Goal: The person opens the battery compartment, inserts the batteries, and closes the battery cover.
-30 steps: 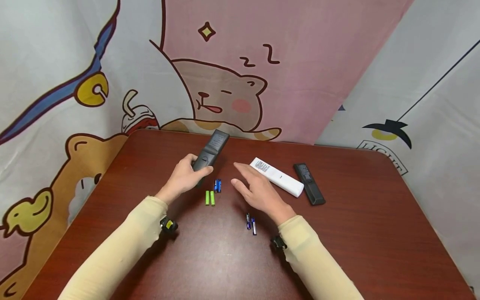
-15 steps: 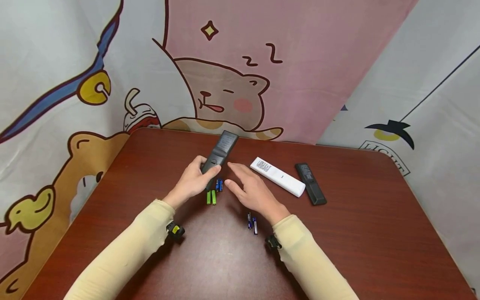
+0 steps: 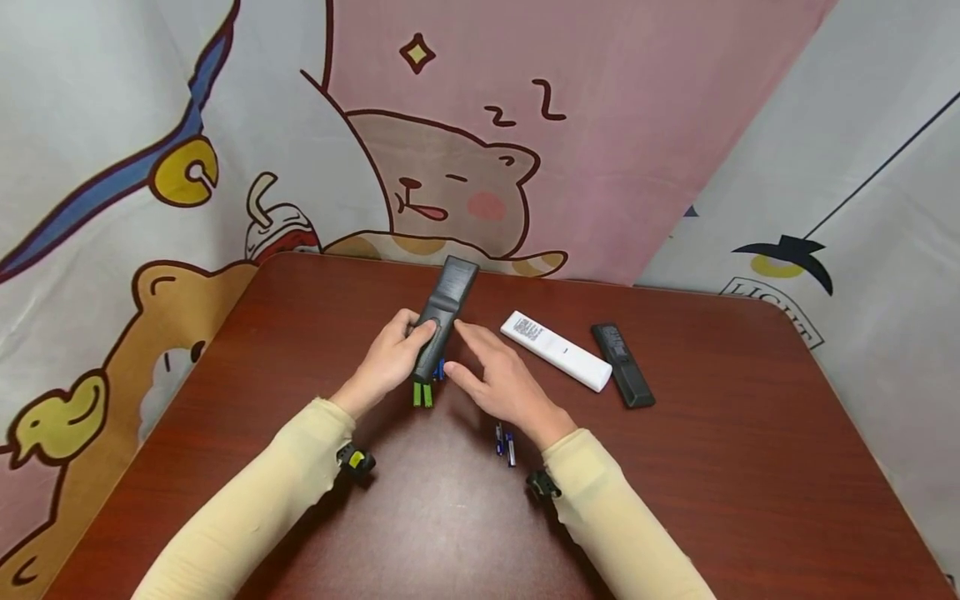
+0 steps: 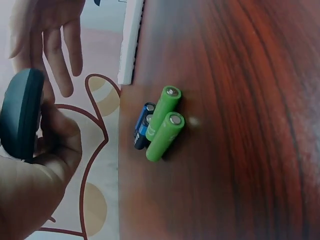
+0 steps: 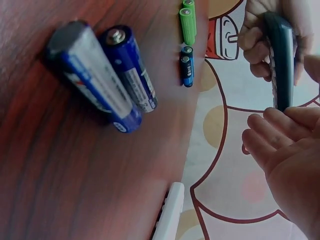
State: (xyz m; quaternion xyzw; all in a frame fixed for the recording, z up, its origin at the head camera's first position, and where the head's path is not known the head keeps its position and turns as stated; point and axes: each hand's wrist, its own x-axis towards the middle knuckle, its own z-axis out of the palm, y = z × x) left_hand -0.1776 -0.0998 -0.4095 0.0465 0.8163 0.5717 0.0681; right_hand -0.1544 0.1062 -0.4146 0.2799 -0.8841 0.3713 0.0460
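Observation:
My left hand [image 3: 386,358] grips a dark grey remote control [image 3: 450,292], its thumb on the back near the battery cover. The remote is held tilted above the table, its label side facing up. My right hand [image 3: 506,383] is beside it with fingers extended, the fingertips at the remote's right edge; contact is hard to tell. Below the remote lie two green batteries [image 4: 165,137], and two blue batteries [image 5: 186,67] are partly hidden behind its lower end in the head view. Two blue-and-white batteries [image 5: 95,75] rest nearer, below the right hand.
A white remote control [image 3: 557,352] lies on the table [image 3: 720,467] right of my right hand. Beside it is a smaller black remote control [image 3: 622,365], back up. A printed cloth [image 3: 600,167] hangs behind the table's far edge.
My left hand has brought the remote to the right and turned it more upright in view, over the green and blue batteries. My right hand has moved left, up to the remote.

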